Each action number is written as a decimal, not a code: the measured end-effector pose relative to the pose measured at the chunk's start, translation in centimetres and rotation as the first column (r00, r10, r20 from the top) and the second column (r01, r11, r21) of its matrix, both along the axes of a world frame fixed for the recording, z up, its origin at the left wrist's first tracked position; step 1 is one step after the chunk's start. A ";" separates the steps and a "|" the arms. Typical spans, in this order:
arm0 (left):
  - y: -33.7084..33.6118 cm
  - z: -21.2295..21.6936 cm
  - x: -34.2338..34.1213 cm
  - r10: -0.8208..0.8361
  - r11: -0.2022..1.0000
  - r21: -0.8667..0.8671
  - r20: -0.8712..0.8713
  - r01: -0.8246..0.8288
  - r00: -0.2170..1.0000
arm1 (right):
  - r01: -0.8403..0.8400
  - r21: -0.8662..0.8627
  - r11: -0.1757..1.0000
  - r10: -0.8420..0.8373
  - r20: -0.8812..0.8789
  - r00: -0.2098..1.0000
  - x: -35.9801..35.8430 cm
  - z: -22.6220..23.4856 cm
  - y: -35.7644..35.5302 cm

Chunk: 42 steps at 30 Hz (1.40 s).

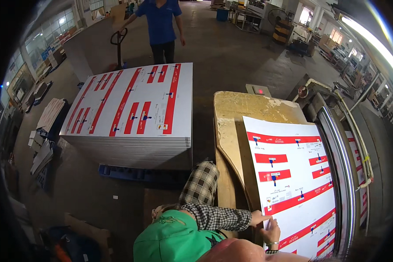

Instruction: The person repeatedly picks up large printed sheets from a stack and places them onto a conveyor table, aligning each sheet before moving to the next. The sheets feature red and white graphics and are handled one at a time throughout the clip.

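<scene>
A large white printed sheet with red bands and small blue marks lies on a worn wooden table, along a long metal bar. At the sheet's near left edge, my left hand comes in from the left in a checked sleeve, fingers closed at the edge. Just beside it, my right hand, with a bangle at the wrist, has its fingers bent against the same edge. The fingertips of both hands nearly meet there; what lies under them is partly hidden.
The worn wooden table has a curved left edge. Left stands a tall stack of similar sheets on a blue pallet. Behind it, a person in blue reaches toward a pallet-jack handle. The metal bar borders my sheet.
</scene>
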<state>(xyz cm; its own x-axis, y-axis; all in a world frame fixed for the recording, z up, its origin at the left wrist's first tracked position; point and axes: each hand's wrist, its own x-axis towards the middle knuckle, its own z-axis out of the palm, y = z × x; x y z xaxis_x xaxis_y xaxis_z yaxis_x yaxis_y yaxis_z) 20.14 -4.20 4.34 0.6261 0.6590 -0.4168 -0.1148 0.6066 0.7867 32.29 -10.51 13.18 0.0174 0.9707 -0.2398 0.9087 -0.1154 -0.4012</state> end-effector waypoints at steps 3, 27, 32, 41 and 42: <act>0.7 -0.7 -0.7 -0.060 0.995 0.079 -0.015 0.061 0.998 | 0.036 0.043 0.998 -0.032 -0.088 0.996 0.5 -0.5 -0.9; 0.2 -1.1 -2.7 -0.076 0.962 -0.270 -0.100 0.047 0.992 | 0.222 0.395 0.892 -0.120 -0.266 0.956 1.9 6.4 -3.4; -0.9 0.2 -3.0 0.015 0.964 -0.265 -0.082 -0.037 0.997 | 0.256 0.260 0.931 -0.187 -0.263 0.947 1.0 1.4 -4.8; -0.5 -2.0 -2.7 -0.155 0.966 -0.182 0.159 0.183 0.975 | 0.422 0.088 0.902 -0.385 -0.275 0.881 4.9 -2.4 -0.5; -0.6 -1.8 -2.9 -0.136 0.973 -0.164 0.167 0.163 0.977 | 0.463 0.131 0.876 -0.424 -0.246 0.872 6.1 -3.4 1.1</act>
<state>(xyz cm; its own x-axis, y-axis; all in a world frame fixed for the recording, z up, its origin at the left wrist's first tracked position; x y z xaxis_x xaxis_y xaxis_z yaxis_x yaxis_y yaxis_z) 17.28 -4.79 2.57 0.7775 0.4781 -0.4086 -0.1235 0.7531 0.6462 38.34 -9.39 9.80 0.4265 0.8981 -0.1072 0.6745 -0.3948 -0.6238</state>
